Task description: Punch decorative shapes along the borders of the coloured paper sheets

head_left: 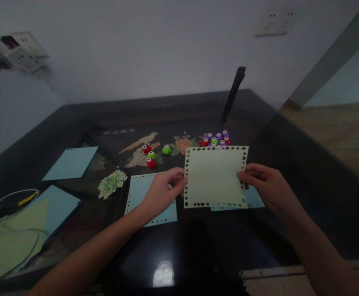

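Between my two hands, a pale green paper sheet (pixel 214 176) is held up, with small shapes punched all along its edges. My left hand (pixel 168 185) pinches its left edge, and my right hand (pixel 261 176) grips the right edge with the thumb in front. Below my left hand lies a light blue sheet (pixel 136 197) with holes along its border. Another blue sheet (pixel 255 198) rests partly hidden behind the green one and my right hand. Just past the green sheet is a cluster of purple, red and green craft punches (pixel 214 140).
Several more punches (pixel 151 155) sit mid-table, beside a heap of paper cutouts (pixel 113 183). At left are a plain blue sheet (pixel 71 163), more blue sheets (pixel 57 205), green paper (pixel 9 242) and a clear bag (pixel 12 201). A black post-like object (pixel 235 92) rises at the back.
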The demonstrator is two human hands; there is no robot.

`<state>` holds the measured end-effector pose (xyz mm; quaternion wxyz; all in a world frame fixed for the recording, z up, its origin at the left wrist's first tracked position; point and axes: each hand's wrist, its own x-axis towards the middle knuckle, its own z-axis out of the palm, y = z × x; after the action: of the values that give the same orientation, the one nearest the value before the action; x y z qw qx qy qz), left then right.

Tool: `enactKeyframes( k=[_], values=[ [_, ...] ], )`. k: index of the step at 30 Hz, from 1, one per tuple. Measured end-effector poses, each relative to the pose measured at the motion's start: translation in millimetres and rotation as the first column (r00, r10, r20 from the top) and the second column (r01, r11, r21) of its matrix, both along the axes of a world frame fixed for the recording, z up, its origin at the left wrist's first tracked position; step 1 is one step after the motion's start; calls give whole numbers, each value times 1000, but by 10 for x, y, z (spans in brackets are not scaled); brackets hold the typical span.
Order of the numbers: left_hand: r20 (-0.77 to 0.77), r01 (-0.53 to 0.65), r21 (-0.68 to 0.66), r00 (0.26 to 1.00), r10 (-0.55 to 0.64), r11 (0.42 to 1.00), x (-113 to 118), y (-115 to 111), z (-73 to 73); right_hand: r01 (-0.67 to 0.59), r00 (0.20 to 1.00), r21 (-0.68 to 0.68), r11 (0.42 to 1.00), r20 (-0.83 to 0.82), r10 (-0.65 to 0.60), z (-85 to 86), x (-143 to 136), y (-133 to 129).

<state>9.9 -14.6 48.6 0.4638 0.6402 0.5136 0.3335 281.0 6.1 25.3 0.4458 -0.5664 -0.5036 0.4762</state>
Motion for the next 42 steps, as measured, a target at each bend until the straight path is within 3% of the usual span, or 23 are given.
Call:
enactKeyframes(
  k=[4,11,18,24,29,34,39,42],
  values=[
    [18,60,13,998,-60,998,155,92,15,5,1000,15,1000,5,-5,-15,157,3],
    [31,105,-26,994,-104,994,474,222,-56,226,973,101,969,13,-228,42,381,53],
    [-9,35,44,999,-34,998,620,252,-319,237,971,26,971,32,-237,-69,497,137],
    [-23,-14,-51,1000,13,999,570,222,-408,202,975,-55,978,104,-195,-142,456,162],
    [-206,63,-33,976,-68,997,547,232,-429,148,977,-99,984,168,-130,-217,454,182],
    [-420,210,56,892,-168,976,533,238,-431,131,963,-105,986,251,-101,-255,458,205],
    [-623,280,234,778,-77,931,528,194,-414,102,957,-130,986,284,-61,-256,454,206],
    [-678,304,270,733,-44,914,531,158,-421,94,955,-152,984,293,-46,-243,444,200]
  ],
)
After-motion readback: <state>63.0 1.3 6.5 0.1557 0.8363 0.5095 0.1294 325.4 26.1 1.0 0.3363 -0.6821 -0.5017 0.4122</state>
